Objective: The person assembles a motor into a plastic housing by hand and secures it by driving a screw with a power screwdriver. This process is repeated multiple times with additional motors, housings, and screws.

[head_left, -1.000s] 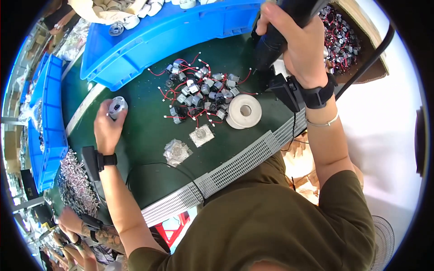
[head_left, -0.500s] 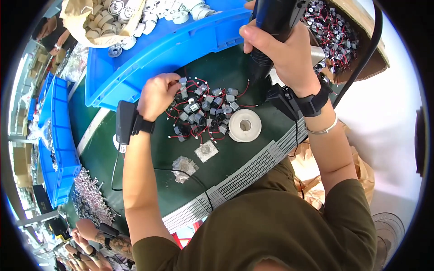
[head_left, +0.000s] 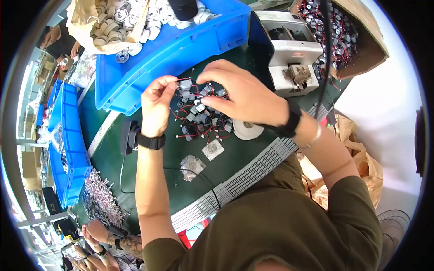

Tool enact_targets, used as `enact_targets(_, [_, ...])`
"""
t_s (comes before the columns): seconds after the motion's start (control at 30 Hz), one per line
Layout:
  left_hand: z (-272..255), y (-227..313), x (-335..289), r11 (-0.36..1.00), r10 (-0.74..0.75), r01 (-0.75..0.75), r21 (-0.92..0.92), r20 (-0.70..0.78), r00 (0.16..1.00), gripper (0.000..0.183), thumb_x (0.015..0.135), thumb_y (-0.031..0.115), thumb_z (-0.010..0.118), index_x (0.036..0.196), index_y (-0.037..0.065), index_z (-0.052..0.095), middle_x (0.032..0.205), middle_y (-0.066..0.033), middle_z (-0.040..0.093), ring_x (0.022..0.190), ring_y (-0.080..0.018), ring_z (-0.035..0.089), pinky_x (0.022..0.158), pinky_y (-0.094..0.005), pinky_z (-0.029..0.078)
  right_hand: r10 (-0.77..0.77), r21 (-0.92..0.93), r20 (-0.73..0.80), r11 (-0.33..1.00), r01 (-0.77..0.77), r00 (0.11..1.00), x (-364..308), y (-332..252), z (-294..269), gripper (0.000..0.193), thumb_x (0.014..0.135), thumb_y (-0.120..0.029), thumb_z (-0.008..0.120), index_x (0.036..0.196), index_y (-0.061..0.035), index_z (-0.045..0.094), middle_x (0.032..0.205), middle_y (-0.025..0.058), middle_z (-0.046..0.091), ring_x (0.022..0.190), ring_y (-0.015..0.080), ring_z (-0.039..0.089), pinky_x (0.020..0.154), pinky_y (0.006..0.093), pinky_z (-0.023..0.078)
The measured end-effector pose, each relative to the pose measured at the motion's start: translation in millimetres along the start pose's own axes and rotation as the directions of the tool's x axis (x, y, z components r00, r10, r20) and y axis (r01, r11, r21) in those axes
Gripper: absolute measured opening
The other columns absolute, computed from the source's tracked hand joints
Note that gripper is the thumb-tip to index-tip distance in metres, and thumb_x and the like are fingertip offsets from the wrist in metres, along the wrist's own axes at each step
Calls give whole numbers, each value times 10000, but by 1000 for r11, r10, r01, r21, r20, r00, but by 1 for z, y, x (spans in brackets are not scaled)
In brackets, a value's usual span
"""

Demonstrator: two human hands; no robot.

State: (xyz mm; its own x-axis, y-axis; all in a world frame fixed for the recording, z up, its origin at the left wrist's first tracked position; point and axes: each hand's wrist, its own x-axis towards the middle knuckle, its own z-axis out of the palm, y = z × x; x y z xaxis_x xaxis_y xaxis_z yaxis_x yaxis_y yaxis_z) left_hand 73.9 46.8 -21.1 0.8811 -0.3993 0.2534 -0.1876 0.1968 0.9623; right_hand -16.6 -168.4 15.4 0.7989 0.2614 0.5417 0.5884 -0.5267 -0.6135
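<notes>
My left hand [head_left: 157, 101] is closed in a pinch at the edge of a small grey motor [head_left: 185, 85] with a red wire. My right hand [head_left: 246, 92] reaches over from the right, thumb and fingers apart around a gap beside that motor, holding nothing visible. Below both hands spreads a pile of small motors [head_left: 203, 118] with red and black wires, partly covered by my right hand. A white ring-shaped disc [head_left: 246, 131] lies at the pile's right side, partly hidden under my right wrist. A black cylindrical tool [head_left: 184, 8] hangs at the top edge, above a blue bin.
The blue bin [head_left: 172, 67] holds white round plastic parts. A metal fixture [head_left: 294, 56] stands at the right, beside a cardboard box [head_left: 373, 40] of motors. Two small crumpled patches [head_left: 192, 167] lie nearer me. At the left are another blue bin [head_left: 74, 144] and a co-worker's hands [head_left: 97, 232].
My right hand has let go of the black tool and come down left to the motor. The tool now hangs farther up and left. The metal fixture shows more fully.
</notes>
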Motion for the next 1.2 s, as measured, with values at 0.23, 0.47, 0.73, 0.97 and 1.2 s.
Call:
enact_targets(0.23, [36,16,-9,996,41,-40,-77,19,999,141,906,11,564,1039,-2,609,926,-75,659,836,-112,604,762,-237,473,317,468,130,816,-340,940,18,17,24,345,765,-224,701,977,15,572,810,151,650,716,265,662,641,338,509])
enact_targets(0.47, [58,25,-27,882,301,-214,421,-153,941,113,907,21,555,991,2,629,893,-78,647,785,-140,600,702,-266,482,271,108,-17,958,-267,963,17,-9,20,260,705,-199,674,851,4,605,768,150,646,689,304,625,623,370,491])
enact_targets(0.73, [61,17,-23,434,608,-391,812,56,792,159,828,-43,596,961,23,653,872,-118,612,740,-253,609,667,-320,500,239,125,-52,965,-232,970,12,12,16,205,772,-142,674,902,4,611,683,87,609,594,148,582,556,282,453])
enact_targets(0.97, [63,22,-31,334,651,-429,839,123,749,155,825,-51,593,950,22,647,876,-120,613,765,-272,608,685,-329,499,348,620,343,614,-488,873,12,11,2,293,804,-119,692,1042,3,574,653,48,602,575,89,594,525,222,471])
enact_targets(1.2, [52,25,-31,897,365,-245,368,-303,880,121,931,36,531,1008,-7,614,936,-66,620,812,-127,629,751,-242,493,285,195,134,931,-307,949,14,16,1,285,783,-121,709,998,11,576,713,94,638,641,108,627,557,240,481])
